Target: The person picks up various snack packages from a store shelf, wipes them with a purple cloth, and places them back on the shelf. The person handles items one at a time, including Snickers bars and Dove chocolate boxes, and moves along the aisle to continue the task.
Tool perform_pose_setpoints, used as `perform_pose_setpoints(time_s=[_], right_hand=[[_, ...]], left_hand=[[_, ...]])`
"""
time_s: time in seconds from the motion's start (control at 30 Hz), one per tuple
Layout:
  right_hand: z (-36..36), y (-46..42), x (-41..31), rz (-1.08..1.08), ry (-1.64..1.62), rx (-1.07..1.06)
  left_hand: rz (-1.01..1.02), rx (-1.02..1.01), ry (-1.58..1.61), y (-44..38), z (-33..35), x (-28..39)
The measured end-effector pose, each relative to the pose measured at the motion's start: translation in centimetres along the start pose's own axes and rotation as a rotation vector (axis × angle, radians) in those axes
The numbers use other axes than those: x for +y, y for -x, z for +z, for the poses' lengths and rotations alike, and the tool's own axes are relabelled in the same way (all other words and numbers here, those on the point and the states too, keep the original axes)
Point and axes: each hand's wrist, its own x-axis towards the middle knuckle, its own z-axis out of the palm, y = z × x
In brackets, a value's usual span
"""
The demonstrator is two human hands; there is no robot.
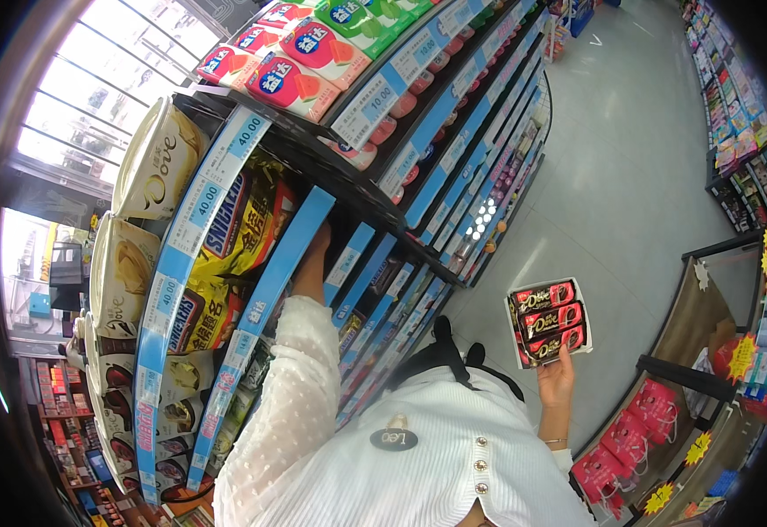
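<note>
My right hand (557,375) grips the lower edge of an open white box (510,323). Red and black Dove chocolate packs (547,321) lie in rows inside it. On the other side, my left hand (318,247) reaches into a shelf level behind a blue price strip (314,211); its fingers are hidden there. Yellow Snickers bags (252,224) stand on the shelf beside that arm. Further left are Dove tubs (159,158) behind the upper price rail (192,217).
Gum packs (298,59) fill the top shelf, with bottles (383,128) below. Black shelf frames (357,191) run along the grey tiled aisle (611,132). At the lower right, pink bags (627,438) sit in a display; more stocked shelves (729,112) stand beyond.
</note>
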Motion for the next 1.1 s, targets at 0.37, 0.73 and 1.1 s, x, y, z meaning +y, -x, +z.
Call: perform_pose_setpoints(time_s=[0.37,0.73,1.1], right_hand=[[-0.2,-0.3,-0.5,-0.005,0.027,-0.048],[0.7,-0.2,-1.1,0.055,0.071,-0.158],[-1.2,2.7,-0.8,0.004,0.055,-0.038]], left_hand=[[-0.103,0.081,0.52,7.4,-6.2,4.3],[0.094,-0.045,0.762,4.6,-1.0,-2.0],[-0.073,0.204,0.218,3.7,-4.5,1.7]])
